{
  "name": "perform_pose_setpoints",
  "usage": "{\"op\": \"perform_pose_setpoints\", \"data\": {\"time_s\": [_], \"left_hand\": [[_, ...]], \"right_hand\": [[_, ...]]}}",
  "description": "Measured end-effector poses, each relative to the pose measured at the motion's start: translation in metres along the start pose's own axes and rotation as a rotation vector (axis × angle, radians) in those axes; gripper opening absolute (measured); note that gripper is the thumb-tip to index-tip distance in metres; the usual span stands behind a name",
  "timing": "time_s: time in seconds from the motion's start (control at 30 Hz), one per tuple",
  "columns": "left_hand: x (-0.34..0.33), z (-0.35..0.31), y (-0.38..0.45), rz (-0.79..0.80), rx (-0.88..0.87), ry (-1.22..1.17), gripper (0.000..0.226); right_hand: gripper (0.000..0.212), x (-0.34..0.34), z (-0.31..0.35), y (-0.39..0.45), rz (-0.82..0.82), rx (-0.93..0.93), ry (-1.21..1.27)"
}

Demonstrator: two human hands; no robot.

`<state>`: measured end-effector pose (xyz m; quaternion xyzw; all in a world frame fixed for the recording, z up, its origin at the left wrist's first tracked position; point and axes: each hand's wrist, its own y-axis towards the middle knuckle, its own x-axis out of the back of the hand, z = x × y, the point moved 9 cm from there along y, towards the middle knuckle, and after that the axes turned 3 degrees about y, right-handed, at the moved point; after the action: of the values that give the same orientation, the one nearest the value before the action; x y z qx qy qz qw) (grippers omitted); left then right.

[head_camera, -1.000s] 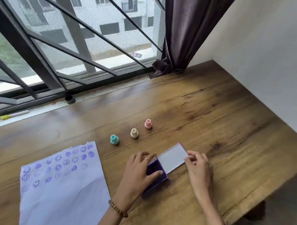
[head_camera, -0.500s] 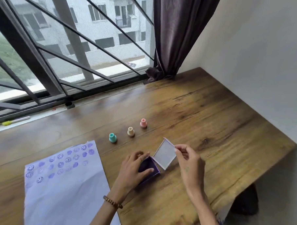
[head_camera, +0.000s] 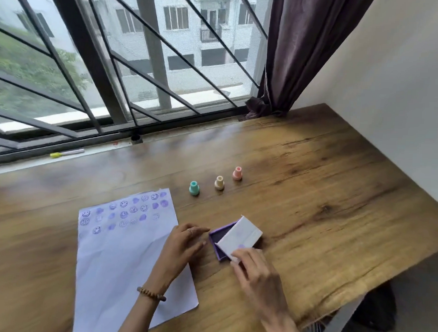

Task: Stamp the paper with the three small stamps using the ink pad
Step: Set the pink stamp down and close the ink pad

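A white paper with several purple smiley prints at its top lies on the wooden table. Three small stamps stand upright in a row behind it: a teal stamp, a cream stamp and a pink stamp. The purple ink pad sits to the right of the paper, and its white lid lies tilted over it, mostly covering the pad. My right hand pinches the lid's near edge. Resting on the paper's right edge, my left hand has its fingers apart, fingertips just left of the pad.
A barred window runs along the table's far edge, and a yellow-capped pen lies on its sill. A dark curtain hangs at the back right. A white wall borders the table's right side.
My right hand has swung the lid from standing open down over the ink pad. My left hand has let go of the pad and drawn back to the paper's edge.
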<state>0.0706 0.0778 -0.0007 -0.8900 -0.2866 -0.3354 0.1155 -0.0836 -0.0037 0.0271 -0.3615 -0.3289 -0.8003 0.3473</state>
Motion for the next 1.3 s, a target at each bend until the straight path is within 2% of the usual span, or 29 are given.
{"op": "perform_pose_setpoints", "data": {"time_s": [0.1, 0.2, 0.27, 0.57, 0.87, 1.3], "left_hand": [[0.000, 0.001, -0.001, -0.018, 0.007, -0.022, 0.031], [-0.001, 0.002, -0.001, -0.038, 0.014, -0.052, 0.031], [0.000, 0.002, -0.001, -0.047, 0.016, -0.072, 0.029], [-0.003, 0.004, -0.002, -0.084, 0.031, -0.053, 0.027], [-0.004, 0.009, 0.000, -0.091, 0.026, -0.034, 0.027], [-0.006, 0.010, 0.000, -0.085, 0.034, -0.040, 0.028]], "right_hand": [[0.052, 0.001, -0.025, 0.010, 0.001, -0.234, 0.042], [0.078, -0.018, -0.041, 0.017, 0.173, -0.396, 0.144], [0.079, -0.022, -0.041, 0.021, 0.175, -0.393, 0.142], [0.072, -0.004, -0.025, 0.003, -0.063, -0.403, -0.058], [0.078, -0.010, -0.021, 0.004, -0.045, -0.423, -0.142], [0.074, -0.018, -0.022, 0.026, 0.017, -0.400, -0.187]]}}
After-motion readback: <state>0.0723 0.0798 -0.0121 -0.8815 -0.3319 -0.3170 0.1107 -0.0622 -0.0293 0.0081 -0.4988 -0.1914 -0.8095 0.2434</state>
